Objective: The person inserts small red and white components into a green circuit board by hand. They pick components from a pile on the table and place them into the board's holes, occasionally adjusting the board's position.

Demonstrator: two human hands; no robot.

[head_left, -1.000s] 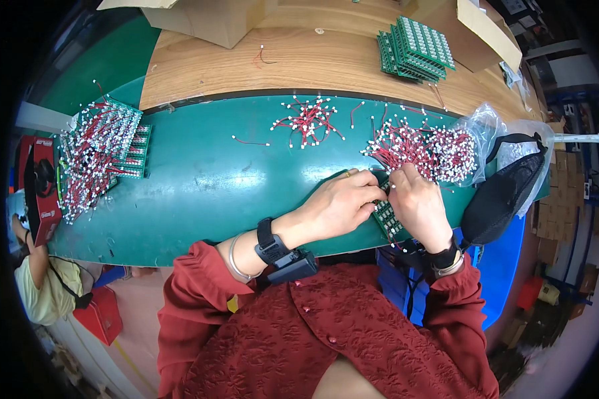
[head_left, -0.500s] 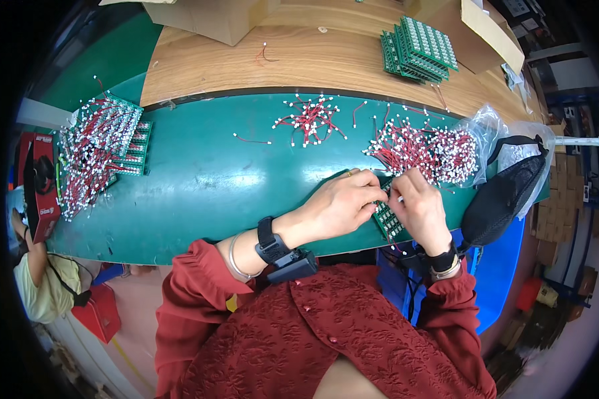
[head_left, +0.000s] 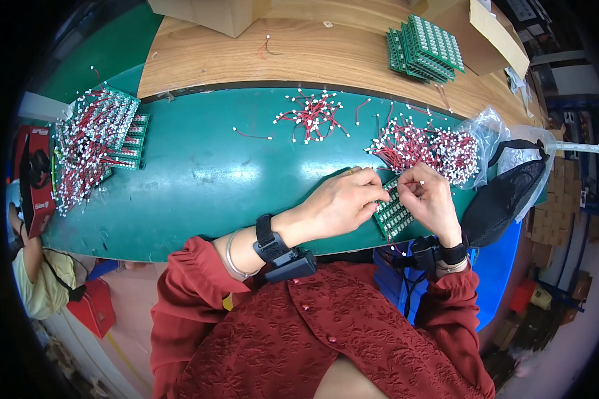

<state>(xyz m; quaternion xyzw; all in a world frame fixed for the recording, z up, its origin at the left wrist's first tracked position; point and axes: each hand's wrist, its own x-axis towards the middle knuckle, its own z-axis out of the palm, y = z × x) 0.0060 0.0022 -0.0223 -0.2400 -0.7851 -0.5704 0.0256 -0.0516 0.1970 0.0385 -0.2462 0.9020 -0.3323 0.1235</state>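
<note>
green rectangular circuit board (head_left: 394,211), studded with rows of small pale connectors, lies on the dark green table mat (head_left: 199,179) at the near edge, long axis running diagonally from lower left up to upper right. both hands meet over its upper end. left hand (head_left: 343,203) comes in from the left, palm down, fingers curled narrow onto the board's left edge, pinning it. right hand (head_left: 432,199) sits on the right side, thumb and forefinger pinched tight on what looks like a small white plug on red wire (head_left: 406,183), just above the board's top rows; the plug itself is too small to be sure of. right hand is the nearer one to the supply: a loose heap of red wires with white plug ends (head_left: 426,146) lies just beyond the fingers, up and slightly right, touching or nearly touching the board's far end. a second, smaller scatter of red wires (head_left: 311,114) lies well apart, up and left. to the right the room is tight: a black fabric pouch (head_left: 506,196) and crinkled clear plastic bag (head_left: 489,130) crowd the wrist. open mat stretches left of the left hand. far left, finished green boards bristling with wires (head_left: 96,143); a stack of bare green boards (head_left: 424,48) on the pale wooden bench (head_left: 246,60) behind.
</note>
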